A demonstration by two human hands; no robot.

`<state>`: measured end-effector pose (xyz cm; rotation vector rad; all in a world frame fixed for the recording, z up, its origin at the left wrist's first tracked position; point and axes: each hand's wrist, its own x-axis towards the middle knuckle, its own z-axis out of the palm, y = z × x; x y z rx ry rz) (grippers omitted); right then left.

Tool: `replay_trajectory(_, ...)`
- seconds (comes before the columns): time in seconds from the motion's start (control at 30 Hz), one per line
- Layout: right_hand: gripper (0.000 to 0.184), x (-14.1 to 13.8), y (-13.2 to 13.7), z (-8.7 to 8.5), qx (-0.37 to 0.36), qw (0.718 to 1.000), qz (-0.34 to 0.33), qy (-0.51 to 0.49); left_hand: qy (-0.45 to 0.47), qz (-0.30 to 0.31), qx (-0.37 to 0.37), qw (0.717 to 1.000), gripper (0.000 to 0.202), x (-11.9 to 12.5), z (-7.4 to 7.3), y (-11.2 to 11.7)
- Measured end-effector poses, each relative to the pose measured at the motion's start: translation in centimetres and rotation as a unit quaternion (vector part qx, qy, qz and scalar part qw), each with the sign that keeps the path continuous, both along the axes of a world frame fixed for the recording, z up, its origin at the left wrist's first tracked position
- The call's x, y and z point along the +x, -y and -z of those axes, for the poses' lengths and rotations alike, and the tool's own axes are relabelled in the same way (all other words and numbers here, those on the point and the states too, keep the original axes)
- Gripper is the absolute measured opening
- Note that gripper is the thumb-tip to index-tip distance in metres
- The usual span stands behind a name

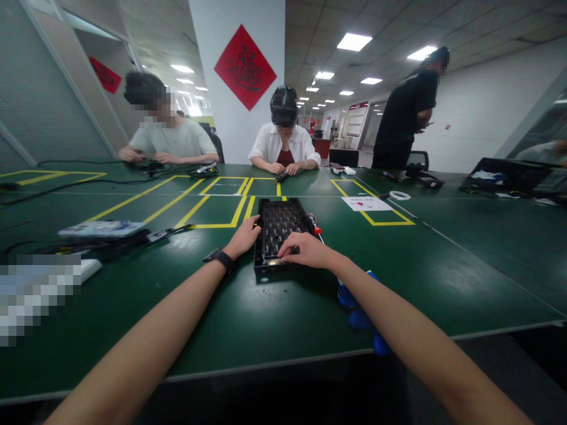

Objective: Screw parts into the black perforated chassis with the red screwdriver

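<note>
A black rectangular tray-like case (280,203) with a gridded inside lies on the green table in front of me. My left hand (244,237), with a black watch on the wrist, grips the case's left edge, fingers curled round it. My right hand (306,250) rests on the near right part of the case, fingers bent and pinched over a small dark part inside it that I cannot make out. A screwdriver with a red handle (315,225) lies just right of the case, close to my right hand.
Blue objects (359,307) lie under my right forearm. Yellow tape lines (221,203) mark boxes on the table. A white paper (365,203) and tape roll (399,195) lie right. Flat packets (103,229) and cables lie left. Two seated people work across; one stands at the right.
</note>
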<state>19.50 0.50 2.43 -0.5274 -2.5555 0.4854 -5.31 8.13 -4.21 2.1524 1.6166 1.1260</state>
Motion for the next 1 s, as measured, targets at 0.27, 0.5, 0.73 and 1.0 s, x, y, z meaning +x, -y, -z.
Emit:
replay_trajectory(0.27,0.018,0.07,0.09,-0.1,0.013,1.0,-0.004,-0.013,-0.001,-0.004,0.0,1.0,0.056,0.11,-0.13,0.08)
replay_trajectory(0.5,0.016,0.06,-0.16,0.0,0.012,1.0,-0.007,0.002,-0.005,-0.004,0.005,1.0,0.056,0.28,-0.32,0.37)
replay_trajectory(0.73,0.018,0.03,-0.18,0.11,0.005,1.0,0.01,-0.001,-0.003,0.004,0.005,1.0,0.057,0.15,-0.14,0.13)
replay_trajectory(1.0,0.018,0.13,-0.27,0.06,-0.005,1.0,0.002,-0.005,-0.007,0.001,0.005,1.0,0.056,0.15,-0.23,0.21)
